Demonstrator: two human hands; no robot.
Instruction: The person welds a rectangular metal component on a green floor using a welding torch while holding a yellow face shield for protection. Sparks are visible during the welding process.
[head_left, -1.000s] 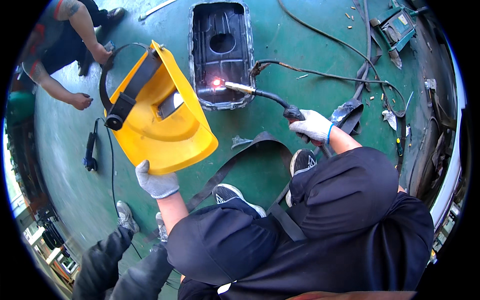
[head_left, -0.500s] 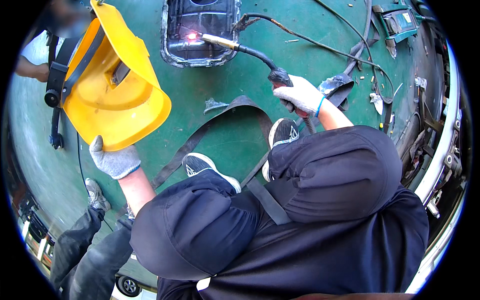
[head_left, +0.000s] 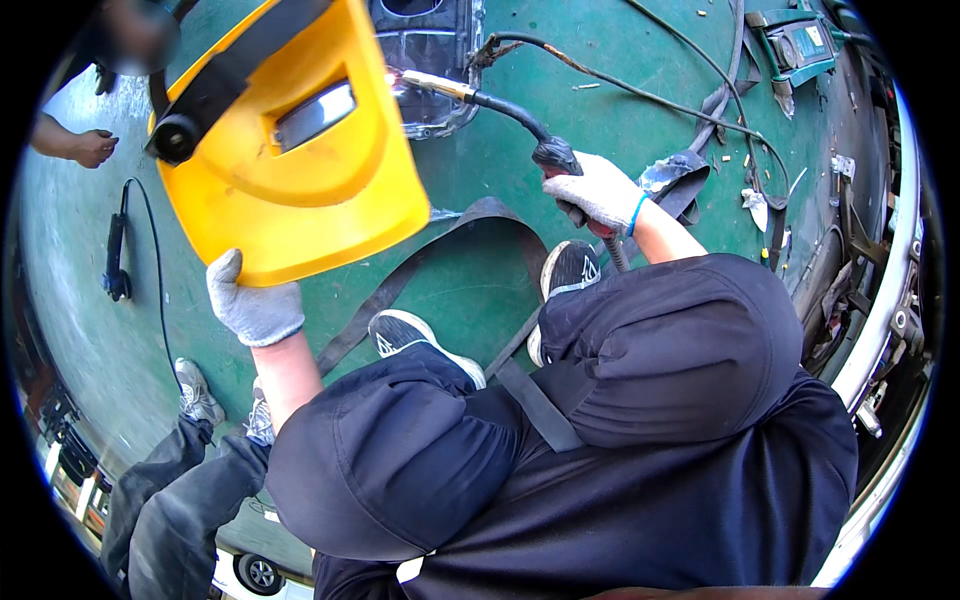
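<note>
Welding torch (head_left: pixel 500 105) clamped in my right hand (head_left: pixel 598 192), tip at the metal pan's (head_left: pixel 430 60) edge on the green floor (head_left: pixel 620 70). Left hand (head_left: pixel 252 305) grips yellow shield (head_left: pixel 300 150) between arc and eyes (glare).

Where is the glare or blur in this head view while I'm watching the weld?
Head view: bright spark glare at the welding torch tip on the metal pan; sunlit yellow welding shield is sharp; top-left corner is blurred; fisheye bends the rim edges, black vignette around.
</note>
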